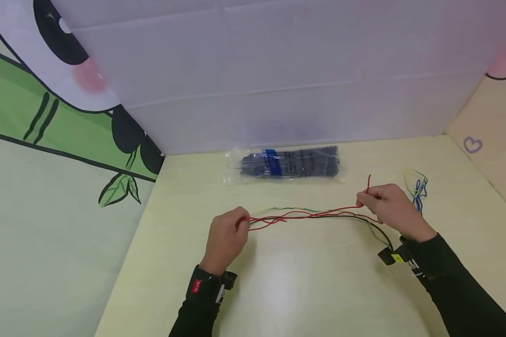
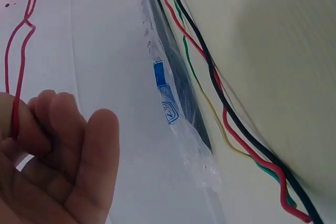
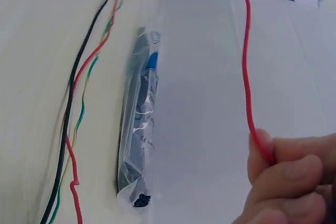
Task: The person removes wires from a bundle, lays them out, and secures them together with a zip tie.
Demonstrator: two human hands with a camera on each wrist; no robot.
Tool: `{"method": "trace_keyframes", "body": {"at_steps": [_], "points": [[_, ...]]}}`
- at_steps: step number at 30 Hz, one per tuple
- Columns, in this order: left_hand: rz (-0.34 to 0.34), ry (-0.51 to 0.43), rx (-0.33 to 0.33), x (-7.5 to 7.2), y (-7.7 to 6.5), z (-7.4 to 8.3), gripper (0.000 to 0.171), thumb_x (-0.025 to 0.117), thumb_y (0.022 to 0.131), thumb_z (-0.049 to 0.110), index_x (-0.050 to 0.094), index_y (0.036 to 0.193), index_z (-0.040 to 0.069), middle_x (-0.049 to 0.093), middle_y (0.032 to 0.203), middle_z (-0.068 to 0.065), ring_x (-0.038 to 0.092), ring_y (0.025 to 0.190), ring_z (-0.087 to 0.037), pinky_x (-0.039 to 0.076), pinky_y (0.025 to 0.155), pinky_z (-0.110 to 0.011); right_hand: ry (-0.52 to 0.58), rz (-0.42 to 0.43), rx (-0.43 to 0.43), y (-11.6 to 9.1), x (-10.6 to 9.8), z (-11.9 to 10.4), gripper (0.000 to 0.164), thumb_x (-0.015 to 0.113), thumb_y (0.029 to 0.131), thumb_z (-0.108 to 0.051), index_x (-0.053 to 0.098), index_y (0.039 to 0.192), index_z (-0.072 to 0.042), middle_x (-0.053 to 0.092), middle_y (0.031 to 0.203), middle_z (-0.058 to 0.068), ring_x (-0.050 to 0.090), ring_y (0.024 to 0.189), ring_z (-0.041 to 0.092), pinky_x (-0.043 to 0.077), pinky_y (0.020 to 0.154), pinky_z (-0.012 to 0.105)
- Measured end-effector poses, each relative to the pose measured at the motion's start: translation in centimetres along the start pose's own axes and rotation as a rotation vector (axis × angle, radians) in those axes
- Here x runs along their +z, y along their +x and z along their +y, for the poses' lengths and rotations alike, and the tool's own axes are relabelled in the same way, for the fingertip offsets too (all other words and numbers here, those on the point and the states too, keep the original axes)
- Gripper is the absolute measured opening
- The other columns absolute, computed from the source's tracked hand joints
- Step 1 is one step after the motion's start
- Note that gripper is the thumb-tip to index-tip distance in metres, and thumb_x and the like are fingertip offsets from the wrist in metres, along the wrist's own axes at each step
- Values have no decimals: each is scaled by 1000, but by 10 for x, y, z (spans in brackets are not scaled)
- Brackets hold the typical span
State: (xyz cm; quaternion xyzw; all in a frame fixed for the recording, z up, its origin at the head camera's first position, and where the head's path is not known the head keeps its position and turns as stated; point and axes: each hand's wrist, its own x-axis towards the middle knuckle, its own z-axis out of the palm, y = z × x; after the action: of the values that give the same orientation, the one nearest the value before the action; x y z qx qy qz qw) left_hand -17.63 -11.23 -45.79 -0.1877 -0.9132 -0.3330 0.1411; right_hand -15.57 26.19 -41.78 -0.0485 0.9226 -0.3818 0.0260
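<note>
Though the transparent bag (image 1: pixel 312 161) at the far side of the table (image 1: pixel 278 290) carries printing around its blue band (image 1: pixel 272 162), I can make out only what looks like a CE mark, and that just on the right wrist feed; the rest blurs. White characters on the red tag (image 1: pixel 197 286) at the left wrist are too small for me to read. A purple heart (image 1: pixel 473 145) is drawn on the panel at far right.

On my feeds the left hand (image 1: pixel 226 238) has its thumb and forefinger clamped on a red wire (image 2: pixel 22 59), the other fingers loosely bent. At the right, the thumb and forefinger of the right hand (image 1: pixel 390 208) pinch red wire close to an end that sticks up. Red strands cross the space between the hands, on the near side of the bag, alongside a black wire (image 3: pixel 68 108) and a green-and-yellow wire (image 3: pixel 82 111) lying on the table; they overlap too much for me to count. In the head view, the left hand hides where the strands run further left. The right hand partly covers a blue-and-yellow-green bundle (image 1: pixel 419 188) beyond it, and both dark sleeves (image 1: pixel 459 290) are cut off at the near edge.
</note>
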Motion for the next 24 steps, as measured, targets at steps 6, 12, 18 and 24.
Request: {"method": "trace_keyframes", "body": {"at_steps": [6, 12, 18, 24], "points": [[-107, -93, -26, 3, -2, 7, 29, 50, 91, -1, 64, 76, 18, 56, 64, 7, 47, 51, -7, 40, 48, -20, -37, -69, 96, 2, 2, 4, 43, 49, 102, -38, 69, 82, -6, 30, 58, -6, 31, 49, 13, 30, 50, 29], [-173, -297, -148, 4, -2, 17, 39, 32, 87, -7, 57, 69, 16, 46, 55, 3, 46, 39, -10, 44, 39, -26, -272, 123, -99, -5, 18, -10, 29, 62, 96, -33, 65, 85, -6, 46, 60, -2, 38, 52, 13, 31, 50, 26], [-137, -304, -219, -3, 1, 15, 41, 33, 87, -6, 60, 68, 18, 40, 51, 2, 42, 35, -14, 43, 35, -30, -484, 544, -696, -2, 31, -21, 52, 56, 97, -35, 54, 132, 4, 58, 122, 27, 55, 111, 42, 47, 88, 51], [-136, -258, -281, -10, 1, 4, 39, 36, 89, -5, 62, 69, 17, 44, 49, 0, 45, 32, -17, 41, 34, -31, -603, 454, -968, 8, 40, -16, 43, 43, 103, -37, 63, 125, -7, 58, 138, 18, 43, 136, 42, 29, 110, 58]]}}
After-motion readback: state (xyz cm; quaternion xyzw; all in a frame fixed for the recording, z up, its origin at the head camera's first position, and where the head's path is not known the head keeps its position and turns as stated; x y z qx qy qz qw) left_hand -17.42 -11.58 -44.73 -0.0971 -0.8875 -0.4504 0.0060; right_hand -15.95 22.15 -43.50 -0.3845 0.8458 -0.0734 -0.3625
